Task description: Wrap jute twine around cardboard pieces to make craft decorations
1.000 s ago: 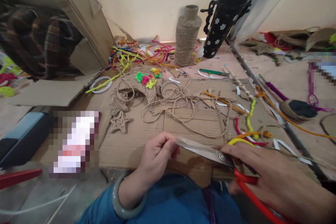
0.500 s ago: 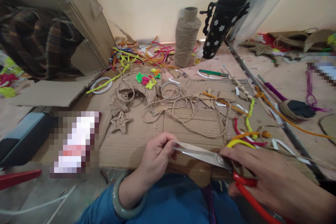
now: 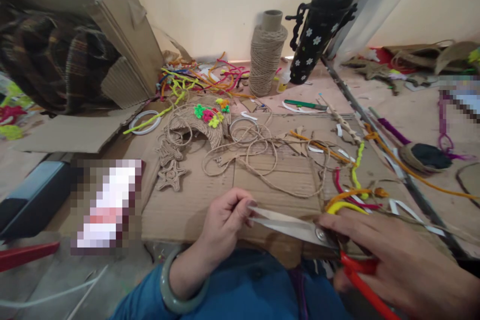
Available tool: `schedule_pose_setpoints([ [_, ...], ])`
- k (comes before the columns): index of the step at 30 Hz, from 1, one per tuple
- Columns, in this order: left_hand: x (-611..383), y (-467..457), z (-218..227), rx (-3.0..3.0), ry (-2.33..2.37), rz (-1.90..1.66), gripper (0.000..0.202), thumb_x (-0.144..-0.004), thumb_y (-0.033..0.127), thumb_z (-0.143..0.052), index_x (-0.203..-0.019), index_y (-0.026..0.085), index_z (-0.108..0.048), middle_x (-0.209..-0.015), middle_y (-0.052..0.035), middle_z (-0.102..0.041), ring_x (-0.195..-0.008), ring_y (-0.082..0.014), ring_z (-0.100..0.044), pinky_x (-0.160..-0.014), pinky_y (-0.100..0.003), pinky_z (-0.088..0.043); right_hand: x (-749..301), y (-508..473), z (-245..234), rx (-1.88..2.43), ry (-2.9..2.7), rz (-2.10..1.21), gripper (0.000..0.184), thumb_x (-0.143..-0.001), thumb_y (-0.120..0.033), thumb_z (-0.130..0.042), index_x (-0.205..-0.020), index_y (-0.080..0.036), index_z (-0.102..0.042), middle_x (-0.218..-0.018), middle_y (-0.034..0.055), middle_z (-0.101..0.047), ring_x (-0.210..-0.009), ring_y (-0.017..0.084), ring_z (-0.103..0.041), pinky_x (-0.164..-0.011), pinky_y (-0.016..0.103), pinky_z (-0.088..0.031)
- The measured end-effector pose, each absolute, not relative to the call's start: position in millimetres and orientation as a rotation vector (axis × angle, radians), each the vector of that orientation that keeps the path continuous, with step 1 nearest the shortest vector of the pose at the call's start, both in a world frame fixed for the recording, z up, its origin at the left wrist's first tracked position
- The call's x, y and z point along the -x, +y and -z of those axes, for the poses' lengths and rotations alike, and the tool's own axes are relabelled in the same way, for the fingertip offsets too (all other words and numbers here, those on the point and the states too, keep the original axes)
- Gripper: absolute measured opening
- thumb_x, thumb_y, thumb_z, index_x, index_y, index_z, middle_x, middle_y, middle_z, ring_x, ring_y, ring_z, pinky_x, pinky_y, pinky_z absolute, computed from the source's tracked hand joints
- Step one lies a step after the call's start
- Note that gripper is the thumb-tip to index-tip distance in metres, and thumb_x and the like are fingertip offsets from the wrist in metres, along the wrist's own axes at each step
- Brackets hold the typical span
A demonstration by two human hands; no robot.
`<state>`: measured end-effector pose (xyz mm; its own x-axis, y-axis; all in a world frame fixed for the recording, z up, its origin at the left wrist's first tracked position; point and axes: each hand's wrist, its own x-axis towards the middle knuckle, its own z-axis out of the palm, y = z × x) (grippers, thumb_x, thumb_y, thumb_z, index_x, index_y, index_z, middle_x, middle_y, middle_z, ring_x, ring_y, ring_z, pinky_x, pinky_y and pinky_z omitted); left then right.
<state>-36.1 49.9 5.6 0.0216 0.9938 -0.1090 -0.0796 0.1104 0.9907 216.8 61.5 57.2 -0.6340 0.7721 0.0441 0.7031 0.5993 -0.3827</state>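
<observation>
My right hand (image 3: 397,252) grips a pair of scissors (image 3: 288,226) by its red and yellow handles. The slightly parted blades point left, with their tips right beside the fingertips of my left hand (image 3: 225,220). That hand is closed in a pinch; whatever it holds is too small or hidden to make out. Beyond the hands, loose jute twine (image 3: 268,180) loops over a cardboard sheet (image 3: 195,217). A twine-wound crescent (image 3: 213,132) with bright fuzzy flowers and a twine star (image 3: 171,175) lie to the left of it.
A twine spool (image 3: 267,60) and a black flowered bottle (image 3: 313,35) stand at the back. A green cutter (image 3: 305,104) lies before them. Coloured pipe cleaners (image 3: 183,82) are heaped behind the crescent. At left are a pixelated rectangle (image 3: 108,205) and a dark box (image 3: 37,197).
The scissor blades have parted a little at the tips. My right hand has shifted slightly right, while my left hand stays almost where it was.
</observation>
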Motion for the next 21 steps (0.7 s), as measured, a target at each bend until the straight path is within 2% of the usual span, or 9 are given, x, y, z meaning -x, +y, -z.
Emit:
schedule_pose_setpoints([
  [4, 34.2, 47.1, -0.3, -0.983, 1.132, -1.335, 0.016, -0.085, 0.035, -0.061, -0.089, 0.02, -0.062, -0.074, 0.0016, -0.066, -0.055, -0.0072, -0.057, -0.054, -0.018, -0.047, -229.7, 67.2, -48.0, 1.218, -2.671, -0.319, 0.032, -0.073, -0.028, -0.064, -0.104, -0.021, -0.062, -0.087, 0.0065, -0.073, -0.068, 0.023, -0.07, -0.055, 0.03, -0.056],
  [8, 33.0, 45.6, -0.4, -0.86, 1.007, -1.501, 0.009, -0.086, 0.028, -0.061, -0.083, 0.02, -0.063, -0.072, 0.0032, -0.066, -0.056, -0.006, -0.057, -0.055, -0.016, -0.046, -230.7, 66.4, -41.2, 1.245, -2.743, -0.229, 0.034, -0.074, -0.023, -0.059, -0.108, -0.019, -0.06, -0.09, 0.0086, -0.073, -0.069, 0.023, -0.071, -0.057, 0.03, -0.056],
  [15, 33.4, 45.6, -4.9, -0.824, 0.933, -1.462, 0.013, -0.087, 0.028, -0.059, -0.078, 0.019, -0.062, -0.067, 0.0041, -0.063, -0.057, -0.0065, -0.055, -0.055, -0.017, -0.045, -208.0, 68.9, -34.8, 1.127, -2.866, -0.198, 0.043, -0.068, -0.018, -0.065, -0.11, -0.019, -0.058, -0.093, 0.0087, -0.07, -0.079, 0.025, -0.068, -0.063, 0.036, -0.057],
  [21, 35.7, 44.5, -8.4, -0.803, 0.931, -1.45, 0.018, -0.086, 0.032, -0.06, -0.074, 0.019, -0.062, -0.064, 0.0044, -0.061, -0.055, -0.0068, -0.055, -0.053, -0.017, -0.043, -206.8, 76.5, -38.8, 1.121, -2.866, -0.175, 0.032, -0.073, -0.019, -0.065, -0.105, -0.019, -0.06, -0.095, 0.0088, -0.068, -0.079, 0.024, -0.067, -0.066, 0.037, -0.056],
])
